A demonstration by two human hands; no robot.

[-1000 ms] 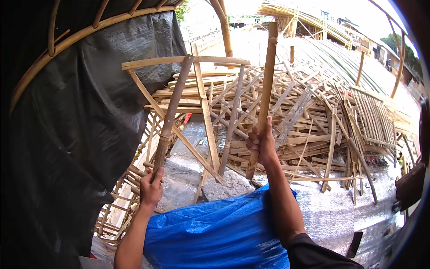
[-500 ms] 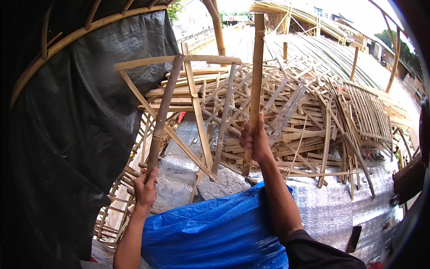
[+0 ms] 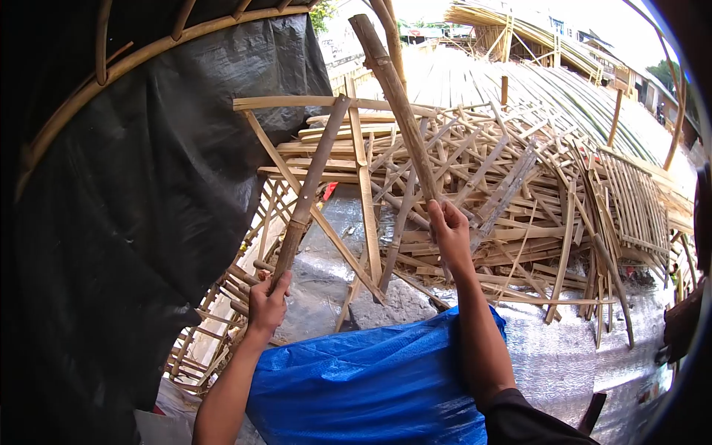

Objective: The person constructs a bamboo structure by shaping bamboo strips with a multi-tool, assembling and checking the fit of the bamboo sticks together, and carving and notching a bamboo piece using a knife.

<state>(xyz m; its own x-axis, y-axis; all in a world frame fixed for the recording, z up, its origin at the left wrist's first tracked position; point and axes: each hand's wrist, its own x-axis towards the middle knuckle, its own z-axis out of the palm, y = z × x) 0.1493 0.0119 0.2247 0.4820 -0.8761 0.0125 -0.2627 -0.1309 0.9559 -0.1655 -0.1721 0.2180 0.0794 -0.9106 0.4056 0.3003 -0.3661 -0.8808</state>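
Note:
My left hand (image 3: 268, 305) is closed around the lower end of the dark post of a bamboo frame (image 3: 317, 176). A pale crosspiece (image 3: 285, 102) runs along the frame's top, and slanting bamboo braces (image 3: 363, 185) join it below. In my right hand (image 3: 451, 231) is a split bamboo piece (image 3: 404, 111), gripped near its lower part. It leans with its top to the left, its rounded, knotted side showing. Its upper part passes in front of the frame's right end; whether they touch I cannot tell. A blue tarp (image 3: 356, 386) lies below my hands.
A heap of bamboo pieces (image 3: 482, 185) lies ahead, with a slatted panel (image 3: 630, 200) at its right. Black sheeting (image 3: 163, 185) hangs on the left. Shiny sheeting (image 3: 552, 348) covers the ground on the right, and a grey stone block (image 3: 389, 305) lies beyond the tarp.
The bamboo piece in my right hand has gone from upright to leaning left and has turned to show its rounded side. The whole view has shifted; my left hand keeps its hold.

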